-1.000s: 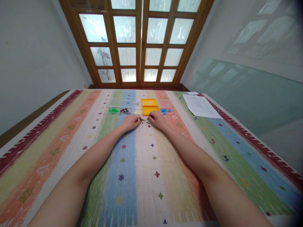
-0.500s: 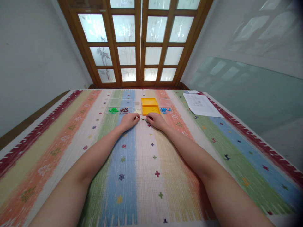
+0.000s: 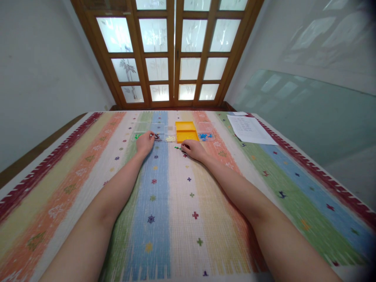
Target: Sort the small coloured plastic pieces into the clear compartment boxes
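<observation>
My left hand (image 3: 144, 143) is at the dark pieces (image 3: 158, 137); my right hand (image 3: 192, 148) is beside some green pieces (image 3: 176, 147), just in front of the yellow box (image 3: 185, 126). At this size, I can't tell whether either grips anything.

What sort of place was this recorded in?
Probably a room in a home: a striped, patterned tablecloth, wooden doors with frosted-looking panes, and plain pale walls suggest it.

Maroon, cream, orange, green and blue stripes pattern the tablecloth (image 3: 182, 235), sprinkled with small crosses and stars. The box (image 3: 185, 126) is plain yellow, the heaped pieces (image 3: 205, 136) blue, the loose bits (image 3: 177, 147) green; the dark pieces (image 3: 158, 137) look maroon, perhaps brown.
</observation>
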The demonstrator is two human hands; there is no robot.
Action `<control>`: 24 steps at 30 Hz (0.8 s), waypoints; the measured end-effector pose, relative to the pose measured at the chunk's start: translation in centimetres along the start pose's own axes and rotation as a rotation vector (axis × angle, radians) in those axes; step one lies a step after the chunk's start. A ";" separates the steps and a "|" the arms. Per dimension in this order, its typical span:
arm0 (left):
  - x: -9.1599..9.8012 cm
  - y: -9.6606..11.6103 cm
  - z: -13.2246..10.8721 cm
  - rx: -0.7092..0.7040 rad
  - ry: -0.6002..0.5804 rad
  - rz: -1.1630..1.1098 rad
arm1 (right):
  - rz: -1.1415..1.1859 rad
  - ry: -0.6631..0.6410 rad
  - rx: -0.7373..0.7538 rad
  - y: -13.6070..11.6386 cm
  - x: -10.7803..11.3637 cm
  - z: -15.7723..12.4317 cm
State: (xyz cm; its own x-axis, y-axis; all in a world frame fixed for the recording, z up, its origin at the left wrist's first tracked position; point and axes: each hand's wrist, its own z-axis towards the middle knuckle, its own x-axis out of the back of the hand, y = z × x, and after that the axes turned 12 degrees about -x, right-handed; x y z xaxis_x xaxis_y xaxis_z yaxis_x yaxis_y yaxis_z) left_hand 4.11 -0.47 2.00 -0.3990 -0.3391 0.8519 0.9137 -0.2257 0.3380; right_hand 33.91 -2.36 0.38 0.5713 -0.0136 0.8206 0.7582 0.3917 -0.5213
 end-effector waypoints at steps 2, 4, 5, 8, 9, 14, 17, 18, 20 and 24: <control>0.0 0.2 -0.1 -0.020 -0.014 0.004 | 0.003 -0.002 -0.002 0.0 0.0 0.0; 0.0 0.8 -0.3 -0.082 -0.054 -0.005 | 0.002 -0.006 -0.012 -0.1 0.0 -0.1; 0.0 1.2 -0.4 -0.132 -0.082 -0.015 | 0.001 -0.004 -0.017 -0.1 0.0 -0.1; -0.3 2.8 -0.9 -0.310 -0.192 -0.047 | -0.001 0.018 -0.028 -0.3 0.1 -0.1; -0.5 3.3 -1.2 -0.364 -0.233 -0.055 | -0.001 0.024 -0.029 -0.3 0.1 -0.1; -1.1 5.5 -2.2 -0.519 -0.367 -0.064 | -0.004 0.044 -0.018 -0.3 0.1 -0.1; -1.1 6.1 -2.5 -0.558 -0.376 -0.060 | -0.013 0.051 -0.018 -0.2 0.0 -0.1; -1.0 6.2 -2.5 -0.566 -0.378 -0.056 | -0.016 0.053 -0.019 -0.2 0.0 -0.1; -0.9 6.4 -2.5 -0.569 -0.381 -0.042 | -0.025 0.056 -0.022 -0.1 0.0 -0.1; -0.8 6.5 -2.5 -0.537 -0.371 -0.019 | -0.032 0.040 -0.023 -0.2 0.0 -0.1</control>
State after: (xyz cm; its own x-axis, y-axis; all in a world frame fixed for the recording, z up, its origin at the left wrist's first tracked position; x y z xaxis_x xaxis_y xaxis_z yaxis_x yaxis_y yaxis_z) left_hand 10.17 -3.93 2.50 -0.2736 -0.0145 0.9617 0.7027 -0.6858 0.1896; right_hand 33.83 -2.56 0.48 0.5585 -0.0624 0.8272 0.7828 0.3696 -0.5006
